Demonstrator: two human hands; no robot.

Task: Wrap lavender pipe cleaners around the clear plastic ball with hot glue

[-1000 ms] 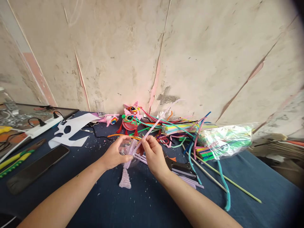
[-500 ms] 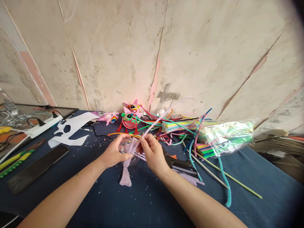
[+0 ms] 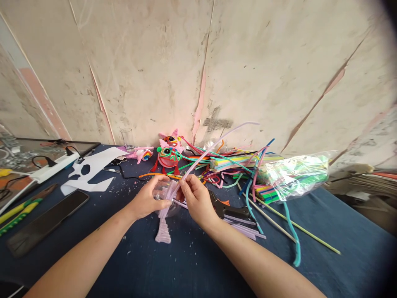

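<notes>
My left hand [image 3: 154, 194] is closed round a clear plastic ball [image 3: 170, 210], with lilac pipe cleaners laid across its front. A flared, ridged lilac tail piece [image 3: 163, 231] hangs below the ball. Between the thumb and fingers of my right hand [image 3: 197, 196] is a long lilac pipe cleaner [image 3: 207, 151], which runs up to the right and bends near its tip. Its lower end meets the lilac strips on the ball; the exact joint is hidden by my fingers. Beside my right wrist lies a black glue gun [image 3: 232, 210], with loose lilac pipe cleaners [image 3: 243, 230] next to it.
Two fish-like pipe-cleaner figures [image 3: 169, 156] stand near the wall. Bundled pipe cleaners [image 3: 231, 162] and a clear bag [image 3: 299, 176] of more lie at the right. On the left are cut white paper [image 3: 101, 165], a phone [image 3: 48, 221], yellow-green-handled scissors [image 3: 23, 211] and a power strip [image 3: 56, 165].
The far end of the lilac pipe cleaner has swung slightly up and to the right. Both hands keep their grip, and the camera view has shifted a little.
</notes>
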